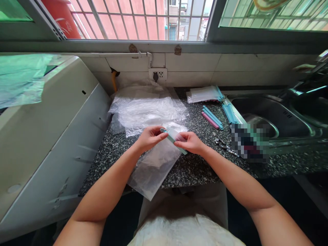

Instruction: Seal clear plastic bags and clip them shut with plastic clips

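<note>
Over the counter, my left hand (153, 137) pinches the upper end of a teal bag sealing clip (171, 138). My right hand (190, 142) grips the same clip nearer its lower end, fingers closed. The clip slants down to the right between the two hands. From it a clear plastic bag (156, 164) hangs toward me, its lower corner past the counter's front edge. Part of the bag also shows behind the clip. Whether the clip is fully closed across the bag cannot be made out.
Behind my hands lies a pile of clear plastic bags (148, 107). To the right are loose teal clips (212, 116), a pink clip (210, 120), more teal clips (230, 113) and a stack of clipped bags (203, 94). A sink (271, 112) lies farther right; a pale appliance (56, 136) stands left.
</note>
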Available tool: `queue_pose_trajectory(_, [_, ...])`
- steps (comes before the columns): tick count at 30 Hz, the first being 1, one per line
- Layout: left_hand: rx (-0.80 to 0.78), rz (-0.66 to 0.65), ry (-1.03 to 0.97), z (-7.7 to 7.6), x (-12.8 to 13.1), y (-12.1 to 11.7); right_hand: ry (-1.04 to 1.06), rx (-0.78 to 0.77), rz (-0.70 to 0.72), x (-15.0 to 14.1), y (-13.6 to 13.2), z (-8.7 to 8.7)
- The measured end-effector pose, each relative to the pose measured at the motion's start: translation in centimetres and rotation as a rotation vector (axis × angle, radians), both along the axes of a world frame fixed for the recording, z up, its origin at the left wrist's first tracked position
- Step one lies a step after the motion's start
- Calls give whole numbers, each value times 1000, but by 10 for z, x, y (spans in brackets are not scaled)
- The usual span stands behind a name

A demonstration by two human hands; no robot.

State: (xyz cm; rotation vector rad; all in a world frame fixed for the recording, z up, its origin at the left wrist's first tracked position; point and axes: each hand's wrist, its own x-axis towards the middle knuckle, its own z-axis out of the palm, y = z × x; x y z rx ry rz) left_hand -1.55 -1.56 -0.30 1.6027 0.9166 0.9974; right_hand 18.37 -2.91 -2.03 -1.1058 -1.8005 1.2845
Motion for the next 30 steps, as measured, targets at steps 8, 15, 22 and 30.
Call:
queue_pose_trajectory(8, [3, 4, -6, 2, 2, -1, 7, 3, 0, 0, 0, -1])
queue_pose_trajectory(15, [2, 12, -21, 1, 3, -1, 1, 11, 2, 0, 0, -3])
queue_pose_trajectory(22, [11, 10, -14, 1, 2, -1, 8, 14, 1, 0, 0, -2])
queue_pose_trajectory(30, [22, -2, 1, 3, 1, -1, 10, 15, 1, 0, 0, -1])
